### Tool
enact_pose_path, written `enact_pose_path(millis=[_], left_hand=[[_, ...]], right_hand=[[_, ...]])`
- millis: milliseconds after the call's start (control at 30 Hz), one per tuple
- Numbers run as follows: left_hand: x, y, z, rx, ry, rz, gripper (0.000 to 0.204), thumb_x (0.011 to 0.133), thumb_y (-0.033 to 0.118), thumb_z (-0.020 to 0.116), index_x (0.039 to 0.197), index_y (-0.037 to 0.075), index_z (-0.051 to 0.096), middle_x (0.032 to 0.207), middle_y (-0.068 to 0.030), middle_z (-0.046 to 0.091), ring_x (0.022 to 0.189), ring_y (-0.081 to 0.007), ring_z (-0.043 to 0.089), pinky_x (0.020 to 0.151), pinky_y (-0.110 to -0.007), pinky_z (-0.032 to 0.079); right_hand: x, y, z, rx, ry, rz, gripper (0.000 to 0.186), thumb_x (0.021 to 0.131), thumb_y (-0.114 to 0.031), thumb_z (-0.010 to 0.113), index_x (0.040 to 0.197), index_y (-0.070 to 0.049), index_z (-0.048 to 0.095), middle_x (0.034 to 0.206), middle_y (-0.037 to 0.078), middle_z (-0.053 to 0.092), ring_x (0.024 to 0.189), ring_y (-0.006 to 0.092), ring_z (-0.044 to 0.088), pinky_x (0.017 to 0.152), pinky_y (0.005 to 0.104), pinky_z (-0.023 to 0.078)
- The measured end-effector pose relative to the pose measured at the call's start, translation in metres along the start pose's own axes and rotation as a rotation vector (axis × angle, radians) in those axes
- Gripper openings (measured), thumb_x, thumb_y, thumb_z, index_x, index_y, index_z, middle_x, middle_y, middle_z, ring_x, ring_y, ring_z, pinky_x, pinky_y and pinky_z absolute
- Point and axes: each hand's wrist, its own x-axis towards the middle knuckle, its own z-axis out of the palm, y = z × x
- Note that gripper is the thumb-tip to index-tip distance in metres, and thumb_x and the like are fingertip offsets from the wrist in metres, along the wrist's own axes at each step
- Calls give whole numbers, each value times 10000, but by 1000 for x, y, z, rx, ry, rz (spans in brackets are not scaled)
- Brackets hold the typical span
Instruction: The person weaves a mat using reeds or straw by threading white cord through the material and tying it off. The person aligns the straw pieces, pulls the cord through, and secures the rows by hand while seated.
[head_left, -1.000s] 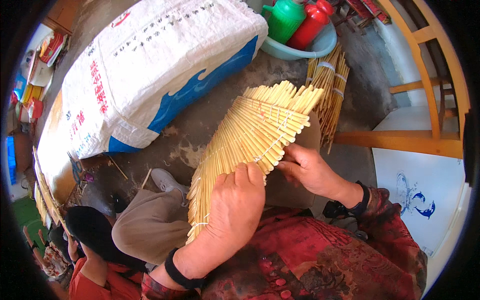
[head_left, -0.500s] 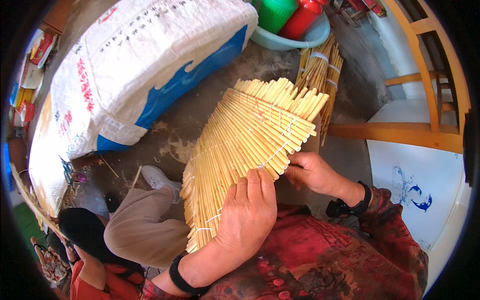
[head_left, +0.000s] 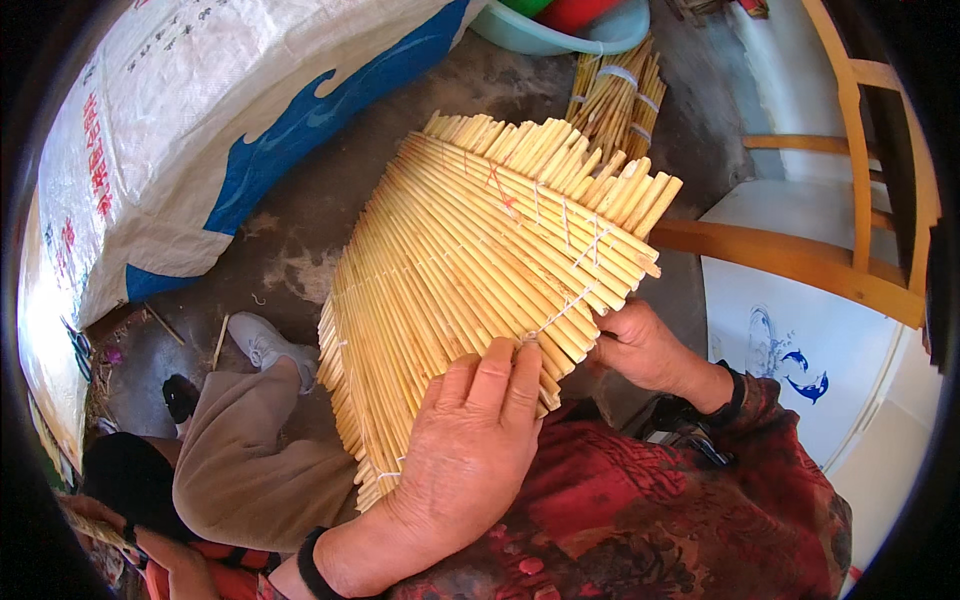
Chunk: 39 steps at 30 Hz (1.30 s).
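Note:
A panel of straight yellow reed stalks [head_left: 440,260], stitched side by side with white thread, lies tilted in front of me. Shorter stalks stick out along its far edge. My left hand [head_left: 465,430] rests over the near edge, its fingers together on top beside the white stitching and its thumb hidden. At the right corner my right hand [head_left: 650,345] grips the edge from below, with its fingertips mostly hidden behind the stalks. Whether it also holds thread, I cannot make out.
A big white and blue woven sack [head_left: 230,120] stands at the left. Beyond the panel are a tied stalk bundle [head_left: 615,90] and a pale blue basin [head_left: 540,40]. A wooden frame [head_left: 790,255] stands right, near a white board [head_left: 770,330]. Another person's leg [head_left: 260,430] is close at left.
The panel has tipped a little and sits larger and further left in view. My right hand has slipped further under its corner. The left hand stays on the near edge.

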Motion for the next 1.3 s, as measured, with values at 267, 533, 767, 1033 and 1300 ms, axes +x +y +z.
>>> enact_pose_path(millis=[267, 533, 767, 1033, 1300], left_hand=[[3, -14, -9, -160, -93, -19, 753, 679, 202, 763, 1311, -18, 415, 1222, -196, 424, 1059, -363, 448, 932, -414, 391], [8, -23, -15, -202, -170, -23, 825, 689, 283, 768, 1361, 4, 380, 1266, -175, 401, 1075, -357, 429, 951, -421, 362], [10, -26, -21, -154, -211, -18, 809, 696, 307, 755, 1354, 10, 389, 1283, -178, 402, 1084, -355, 431, 957, -428, 349], [2, -2, -15, 111, -60, -11, 757, 693, 266, 747, 1281, -75, 414, 1203, -214, 466, 1031, -329, 478, 905, -429, 374], [10, 0, -22, 644, 191, 58, 227, 702, 91, 554, 900, -20, 545, 732, -80, 503, 663, -202, 536, 660, -323, 448]], right_hand=[[1, 8, -1, -103, 32, -250, 147, 889, -60, 578, 995, 34, 618, 708, 47, 617, 644, 108, 591, 591, 263, 482], [4, 17, -1, -158, 24, -336, 172, 906, -79, 568, 1033, 26, 619, 743, 55, 626, 651, 114, 600, 595, 268, 495], [5, 17, 3, -75, 12, -325, 206, 909, -91, 572, 1077, 23, 608, 765, 53, 622, 649, 113, 596, 598, 269, 500], [7, -7, 6, -38, 5, -238, 177, 928, -113, 558, 1029, 24, 603, 688, 50, 591, 610, 101, 582, 549, 258, 483], [22, -31, 21, 297, -173, -139, 157, 949, -142, 528, 1011, -4, 575, 705, 15, 564, 604, 75, 543, 514, 249, 473]])
